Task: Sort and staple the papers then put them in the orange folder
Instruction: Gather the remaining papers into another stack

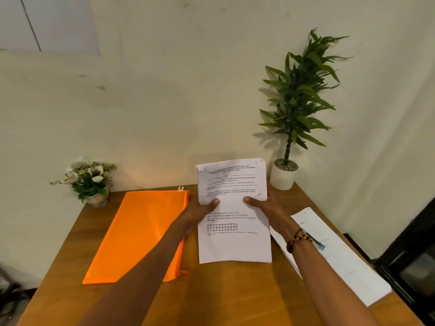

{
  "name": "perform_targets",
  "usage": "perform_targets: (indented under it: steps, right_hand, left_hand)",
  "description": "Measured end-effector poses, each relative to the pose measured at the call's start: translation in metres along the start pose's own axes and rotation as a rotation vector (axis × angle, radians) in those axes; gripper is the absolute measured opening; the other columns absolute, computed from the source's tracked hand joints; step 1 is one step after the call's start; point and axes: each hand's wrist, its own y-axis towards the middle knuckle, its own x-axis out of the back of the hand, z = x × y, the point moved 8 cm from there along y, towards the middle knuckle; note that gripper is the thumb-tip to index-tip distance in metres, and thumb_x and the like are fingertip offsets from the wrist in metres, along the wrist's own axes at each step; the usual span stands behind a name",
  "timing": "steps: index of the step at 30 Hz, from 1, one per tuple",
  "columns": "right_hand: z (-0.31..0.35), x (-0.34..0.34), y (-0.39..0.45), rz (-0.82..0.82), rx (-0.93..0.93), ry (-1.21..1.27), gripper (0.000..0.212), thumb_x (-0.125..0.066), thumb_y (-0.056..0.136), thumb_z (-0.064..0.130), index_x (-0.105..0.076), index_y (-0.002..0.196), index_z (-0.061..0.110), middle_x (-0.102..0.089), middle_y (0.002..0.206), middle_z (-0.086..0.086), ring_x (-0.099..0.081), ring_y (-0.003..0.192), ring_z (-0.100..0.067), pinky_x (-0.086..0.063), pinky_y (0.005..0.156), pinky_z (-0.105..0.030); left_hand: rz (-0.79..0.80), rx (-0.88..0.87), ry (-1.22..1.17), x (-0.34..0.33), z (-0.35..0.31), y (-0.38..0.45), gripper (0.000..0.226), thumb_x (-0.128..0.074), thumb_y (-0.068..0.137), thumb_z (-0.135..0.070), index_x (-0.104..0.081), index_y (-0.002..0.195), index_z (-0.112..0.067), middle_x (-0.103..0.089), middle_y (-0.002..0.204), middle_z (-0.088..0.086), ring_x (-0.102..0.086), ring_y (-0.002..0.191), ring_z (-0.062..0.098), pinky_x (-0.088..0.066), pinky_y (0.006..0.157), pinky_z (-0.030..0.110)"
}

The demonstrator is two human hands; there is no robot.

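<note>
Hands, left hand (200,214) and right hand (266,208), clasp papers (233,208) over wooden table (211,292) beside orange folder (138,234), by cream wall (164,102).

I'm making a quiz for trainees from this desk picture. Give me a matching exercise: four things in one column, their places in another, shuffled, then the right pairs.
Things:
1. orange folder
2. held paper stack
3. green potted plant
4. flower pot

Places:
A. far right corner of the table
B. flat on the table, left of the hands
C. far left corner of the table
D. between left hand and right hand, upright

Pairs: 1-B, 2-D, 3-A, 4-C
</note>
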Motion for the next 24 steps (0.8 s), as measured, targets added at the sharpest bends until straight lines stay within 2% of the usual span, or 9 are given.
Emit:
perform_targets:
  steps: [2, 6, 10, 13, 16, 20, 21, 23, 24]
  right_hand:
    - [0.009, 0.002, 0.001, -0.103, 0.066, 0.036, 0.033, -0.078, 0.085, 0.005, -0.070, 0.116, 0.013, -0.075, 0.116, -0.009, -0.074, 0.104, -0.025, -0.060, 0.088, -0.041]
    - [0.016, 0.004, -0.004, -0.249, 0.185, 0.084, 0.025, -0.079, 0.084, 0.006, -0.071, 0.107, 0.013, -0.078, 0.104, -0.002, -0.076, 0.093, -0.020, -0.063, 0.073, -0.033]
    - [-0.016, -0.003, -0.013, -0.273, 0.174, 0.052, 0.027, -0.078, 0.086, 0.011, -0.070, 0.110, 0.022, -0.078, 0.108, 0.000, -0.075, 0.101, -0.022, -0.063, 0.080, -0.039]
    - [-0.026, -0.003, -0.018, -0.272, 0.192, -0.021, 0.035, -0.078, 0.087, 0.016, -0.068, 0.121, 0.017, -0.077, 0.112, 0.002, -0.074, 0.103, -0.018, -0.062, 0.077, -0.031]
    - [-0.022, -0.002, -0.019, -0.272, 0.193, -0.067, 0.033, -0.077, 0.088, 0.016, -0.066, 0.118, 0.025, -0.076, 0.109, 0.010, -0.073, 0.099, -0.008, -0.061, 0.073, -0.024]
    - [-0.021, -0.001, -0.015, -0.231, 0.142, -0.154, 0.022, -0.077, 0.089, 0.020, -0.064, 0.103, 0.030, -0.074, 0.101, 0.014, -0.074, 0.092, -0.007, -0.060, 0.070, -0.024]
    - [-0.024, -0.001, -0.015, -0.206, 0.111, -0.166, 0.024, -0.080, 0.086, 0.026, -0.063, 0.104, 0.028, -0.074, 0.103, 0.010, -0.074, 0.093, -0.010, -0.062, 0.073, -0.029]
    - [-0.033, 0.002, -0.015, -0.159, 0.041, -0.188, 0.057, -0.087, 0.074, 0.044, -0.062, 0.117, 0.018, -0.074, 0.112, 0.000, -0.074, 0.098, -0.016, -0.063, 0.082, -0.041]
    - [-0.039, 0.003, -0.017, -0.146, -0.003, -0.198, 0.070, -0.089, 0.069, 0.049, -0.060, 0.123, 0.013, -0.073, 0.114, -0.002, -0.074, 0.099, -0.017, -0.063, 0.081, -0.040]
  left_hand:
    - [-0.022, -0.015, -0.009, 0.000, -0.007, 0.003, 0.045, -0.070, 0.094, -0.027, -0.057, 0.137, -0.022, -0.073, 0.124, 0.006, -0.072, 0.110, 0.028, -0.057, 0.094, 0.056]
    - [-0.080, -0.092, 0.001, -0.002, -0.026, 0.007, 0.041, -0.071, 0.093, -0.033, -0.064, 0.131, -0.021, -0.074, 0.121, 0.004, -0.072, 0.109, 0.025, -0.059, 0.092, 0.048]
    - [-0.120, -0.069, -0.030, -0.008, -0.007, 0.002, 0.043, -0.071, 0.092, -0.037, -0.062, 0.132, -0.024, -0.074, 0.121, 0.003, -0.073, 0.106, 0.020, -0.062, 0.087, 0.041]
    - [-0.159, -0.033, -0.052, -0.006, 0.011, -0.002, 0.046, -0.072, 0.091, -0.038, -0.058, 0.134, -0.030, -0.072, 0.125, 0.000, -0.072, 0.108, 0.016, -0.062, 0.086, 0.036]
    - [-0.147, -0.023, -0.046, -0.008, 0.005, -0.005, 0.037, -0.069, 0.094, -0.033, -0.058, 0.129, -0.033, -0.073, 0.120, -0.005, -0.073, 0.103, 0.011, -0.061, 0.077, 0.025]
    - [-0.112, 0.004, -0.022, -0.005, 0.002, -0.005, 0.037, -0.070, 0.093, -0.036, -0.058, 0.128, -0.033, -0.074, 0.121, 0.000, -0.074, 0.104, 0.017, -0.062, 0.083, 0.034]
    - [-0.104, 0.007, -0.017, -0.003, 0.002, -0.006, 0.039, -0.070, 0.093, -0.038, -0.059, 0.130, -0.030, -0.074, 0.120, 0.002, -0.074, 0.105, 0.020, -0.062, 0.086, 0.040]
    - [-0.141, -0.037, -0.009, 0.005, -0.006, -0.008, 0.039, -0.068, 0.095, -0.038, -0.063, 0.131, -0.022, -0.075, 0.119, 0.003, -0.074, 0.105, 0.022, -0.062, 0.088, 0.043]
    - [-0.182, -0.067, -0.018, 0.010, -0.014, -0.010, 0.037, -0.065, 0.097, -0.038, -0.065, 0.129, -0.019, -0.075, 0.118, 0.003, -0.074, 0.105, 0.022, -0.062, 0.087, 0.042]
